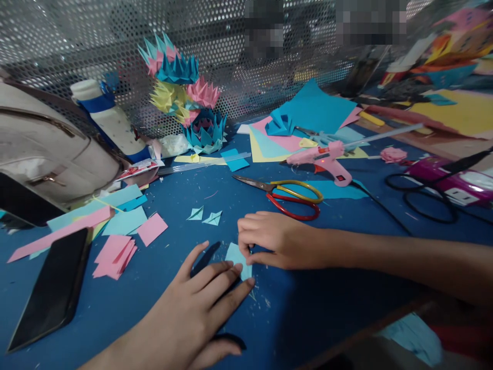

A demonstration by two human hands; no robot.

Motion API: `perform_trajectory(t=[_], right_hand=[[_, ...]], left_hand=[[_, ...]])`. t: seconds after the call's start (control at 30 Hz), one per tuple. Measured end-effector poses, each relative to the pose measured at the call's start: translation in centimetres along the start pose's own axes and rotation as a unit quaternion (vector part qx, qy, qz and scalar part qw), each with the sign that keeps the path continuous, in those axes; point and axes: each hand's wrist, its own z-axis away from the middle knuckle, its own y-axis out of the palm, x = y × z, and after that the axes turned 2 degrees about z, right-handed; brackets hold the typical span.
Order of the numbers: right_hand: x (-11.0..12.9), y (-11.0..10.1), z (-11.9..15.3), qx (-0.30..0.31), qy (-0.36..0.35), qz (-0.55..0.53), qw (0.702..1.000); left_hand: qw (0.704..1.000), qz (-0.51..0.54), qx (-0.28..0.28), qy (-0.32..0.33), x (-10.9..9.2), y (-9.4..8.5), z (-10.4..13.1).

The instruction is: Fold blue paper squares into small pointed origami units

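A small light blue paper piece lies on the blue table between my hands. My left hand is spread, its fingertips resting on the paper's lower edge and its thumb apart on the table. My right hand is curled at the paper's right side, thumb and fingers pinched at its edge. Just beyond lie two small folded light blue pieces. Scissors with one yellow and one red handle rest behind my right hand.
On the left are pink paper squares, a black phone, a bag and a bottle. A pink glue gun with its cord lies right of centre. Folded paper flowers stand against the perforated metal panel.
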Motion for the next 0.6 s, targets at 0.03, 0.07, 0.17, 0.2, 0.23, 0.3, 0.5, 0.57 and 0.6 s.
perform_trajectory(t=[0.03, 0.07, 0.17, 0.2, 0.23, 0.3, 0.5, 0.57, 0.6], right_hand=[[-0.1, 0.0, 0.0, -0.001, 0.000, -0.002, 1.000], [-0.2, 0.0, -0.1, 0.001, 0.000, -0.008, 1.000], [-0.7, -0.2, -0.3, 0.014, 0.003, -0.033, 0.999], [-0.9, -0.3, -0.3, 0.017, 0.003, -0.038, 0.999], [-1.1, -0.4, -0.4, 0.019, 0.006, -0.041, 0.999], [-1.4, -0.6, -0.5, 0.019, 0.016, -0.040, 0.999], [-2.3, -1.1, -0.5, -0.017, -0.028, -0.049, 0.998], [-2.6, -1.3, -0.5, -0.030, -0.112, -0.023, 0.993], [-2.7, -1.3, -0.5, -0.034, -0.149, -0.003, 0.988]], left_hand=[[1.000, -0.001, -0.001, -0.001, 0.0, 0.1, 0.0], [1.000, -0.001, -0.003, -0.001, -0.1, 0.1, 0.0], [1.000, -0.004, -0.005, -0.003, -0.1, 0.1, 0.0], [1.000, -0.004, -0.003, -0.003, -0.1, 0.0, 0.0], [1.000, -0.003, 0.000, -0.003, -0.2, 0.0, 0.0], [1.000, 0.001, 0.004, -0.003, -0.2, -0.1, 0.0], [1.000, 0.005, 0.011, -0.007, -0.2, -0.3, -0.1], [1.000, 0.005, 0.013, -0.009, -0.3, -0.3, -0.1], [1.000, 0.005, 0.014, -0.008, -0.3, -0.3, -0.2]])
